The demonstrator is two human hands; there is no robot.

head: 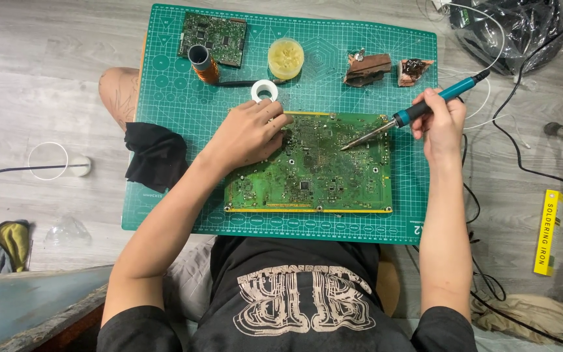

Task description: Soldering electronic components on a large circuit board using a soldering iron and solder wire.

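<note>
Big green circuit board point(307, 173) sits dead centre on the cutting mat point(164, 195) — left hand point(249, 133) presses flat on its ten o'clock corner, fingers loosely spread. Right hand point(439, 120), at two o'clock, grips the soldering iron point(418, 111) — tip touching the board. Tape roll point(264, 90) just above the left hand.

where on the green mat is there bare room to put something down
The cutting mat is bare along its left strip, between the black cloth and the large circuit board, and at top right past the brown chunks. The top edge is crowded: small board, copper coil, yellow tub, tape roll.
</note>
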